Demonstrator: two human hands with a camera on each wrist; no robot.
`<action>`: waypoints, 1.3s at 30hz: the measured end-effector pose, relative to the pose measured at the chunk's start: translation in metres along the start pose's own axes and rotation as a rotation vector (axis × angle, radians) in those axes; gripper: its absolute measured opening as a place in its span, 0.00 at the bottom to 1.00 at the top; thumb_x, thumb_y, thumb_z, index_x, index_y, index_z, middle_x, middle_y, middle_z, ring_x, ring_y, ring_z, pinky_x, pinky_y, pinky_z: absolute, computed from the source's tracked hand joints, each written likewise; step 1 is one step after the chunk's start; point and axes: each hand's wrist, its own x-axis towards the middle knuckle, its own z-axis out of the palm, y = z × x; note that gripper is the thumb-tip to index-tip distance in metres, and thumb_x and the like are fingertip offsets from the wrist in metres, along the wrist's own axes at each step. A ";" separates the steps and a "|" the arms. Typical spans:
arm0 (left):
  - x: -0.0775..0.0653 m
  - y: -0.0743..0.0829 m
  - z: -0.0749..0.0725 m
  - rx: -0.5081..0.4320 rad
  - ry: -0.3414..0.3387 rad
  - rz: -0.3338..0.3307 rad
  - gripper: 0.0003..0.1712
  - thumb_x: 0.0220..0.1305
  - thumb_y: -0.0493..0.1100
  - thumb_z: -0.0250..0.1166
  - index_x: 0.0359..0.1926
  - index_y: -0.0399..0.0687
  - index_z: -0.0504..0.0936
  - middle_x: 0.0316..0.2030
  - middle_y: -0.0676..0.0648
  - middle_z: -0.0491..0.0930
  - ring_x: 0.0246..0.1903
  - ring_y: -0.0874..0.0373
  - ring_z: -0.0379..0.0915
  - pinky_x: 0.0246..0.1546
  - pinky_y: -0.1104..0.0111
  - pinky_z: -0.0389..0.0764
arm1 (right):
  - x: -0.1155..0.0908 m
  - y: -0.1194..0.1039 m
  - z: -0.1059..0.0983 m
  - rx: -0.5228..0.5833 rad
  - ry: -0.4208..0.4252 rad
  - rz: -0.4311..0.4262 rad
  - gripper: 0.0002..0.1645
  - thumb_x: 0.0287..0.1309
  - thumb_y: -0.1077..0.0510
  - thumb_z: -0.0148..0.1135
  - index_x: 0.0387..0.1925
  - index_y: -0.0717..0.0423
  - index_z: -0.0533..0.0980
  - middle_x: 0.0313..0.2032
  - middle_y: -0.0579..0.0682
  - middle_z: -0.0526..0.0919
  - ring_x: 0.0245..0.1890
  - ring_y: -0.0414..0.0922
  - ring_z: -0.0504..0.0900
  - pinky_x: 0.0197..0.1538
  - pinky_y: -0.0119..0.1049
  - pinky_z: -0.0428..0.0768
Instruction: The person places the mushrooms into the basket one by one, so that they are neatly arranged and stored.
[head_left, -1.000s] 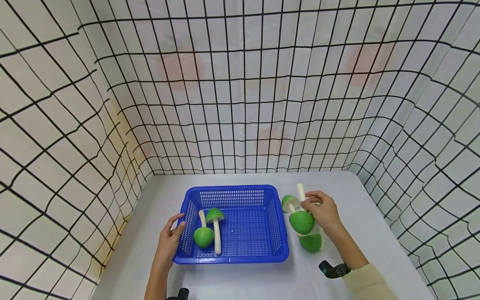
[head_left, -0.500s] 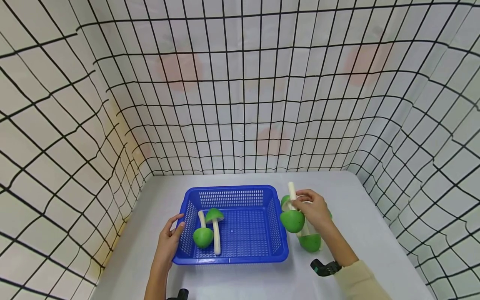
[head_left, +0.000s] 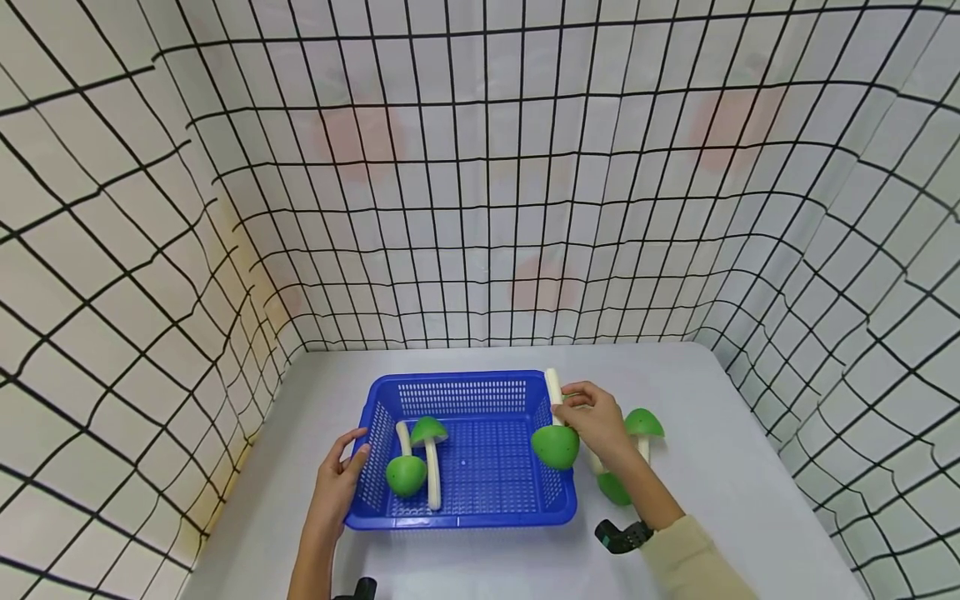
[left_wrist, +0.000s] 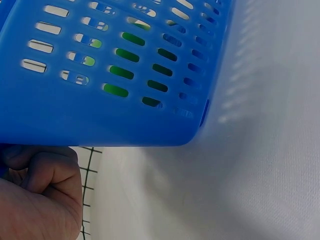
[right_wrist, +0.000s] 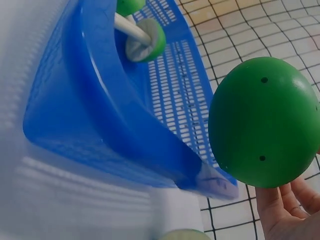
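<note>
A blue perforated plastic basket (head_left: 461,522) stands on the table. My left hand (head_left: 337,479) grips its left rim, thumb over the edge; the left wrist view shows those fingers (left_wrist: 55,170) curled under it. Between thumb and fingers my right hand (head_left: 596,421) pinches the white stem of a toy mushroom (head_left: 555,447), over the basket's right rim. Its green cap hangs down and fills much of the right wrist view, hiding the stem there. Two similar mushrooms, one cap-down (head_left: 407,475) and one cap-up (head_left: 430,430), lie inside at the left.
Right of the basket, more green-capped mushrooms lie on the white table (head_left: 712,467): one at the back (head_left: 643,422), another nearer (head_left: 615,489), partly behind my right forearm. Black netting (head_left: 487,208) over pale walls surrounds the table on the back and both sides.
My right hand has carried the mushroom leftward, from above the pile on the table to the basket's right rim. My left hand and the basket have stayed in place.
</note>
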 end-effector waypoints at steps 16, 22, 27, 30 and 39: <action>0.001 0.000 0.000 0.004 0.003 0.000 0.29 0.76 0.61 0.57 0.73 0.64 0.67 0.60 0.30 0.79 0.48 0.43 0.84 0.46 0.54 0.87 | -0.003 -0.009 0.044 -0.035 -0.040 -0.037 0.22 0.59 0.58 0.73 0.54 0.57 0.78 0.41 0.54 0.83 0.29 0.42 0.84 0.31 0.32 0.82; 0.001 -0.001 0.000 -0.009 0.000 0.002 0.28 0.77 0.59 0.57 0.73 0.64 0.67 0.61 0.30 0.78 0.50 0.42 0.83 0.47 0.52 0.87 | -0.001 -0.010 0.061 -0.032 -0.050 -0.032 0.21 0.57 0.59 0.74 0.52 0.55 0.80 0.40 0.53 0.83 0.30 0.42 0.84 0.31 0.34 0.83; 0.001 -0.001 0.000 -0.009 -0.001 0.004 0.28 0.76 0.60 0.57 0.73 0.64 0.68 0.60 0.30 0.79 0.50 0.42 0.83 0.47 0.53 0.87 | -0.001 -0.011 0.072 -0.048 -0.069 -0.052 0.20 0.58 0.60 0.74 0.52 0.55 0.80 0.40 0.53 0.84 0.30 0.42 0.85 0.31 0.35 0.85; 0.002 -0.001 0.000 -0.010 -0.003 0.009 0.29 0.76 0.60 0.57 0.73 0.64 0.68 0.61 0.30 0.78 0.50 0.41 0.83 0.47 0.53 0.87 | -0.002 -0.010 0.078 -0.063 -0.078 -0.056 0.20 0.57 0.59 0.75 0.51 0.54 0.80 0.40 0.53 0.84 0.31 0.43 0.85 0.31 0.36 0.85; 0.001 -0.002 0.000 -0.008 0.000 0.007 0.29 0.76 0.61 0.57 0.73 0.64 0.67 0.61 0.30 0.78 0.50 0.42 0.83 0.47 0.53 0.87 | -0.004 -0.008 0.097 -0.134 -0.093 -0.045 0.20 0.56 0.56 0.76 0.49 0.53 0.80 0.39 0.52 0.85 0.31 0.43 0.84 0.30 0.36 0.85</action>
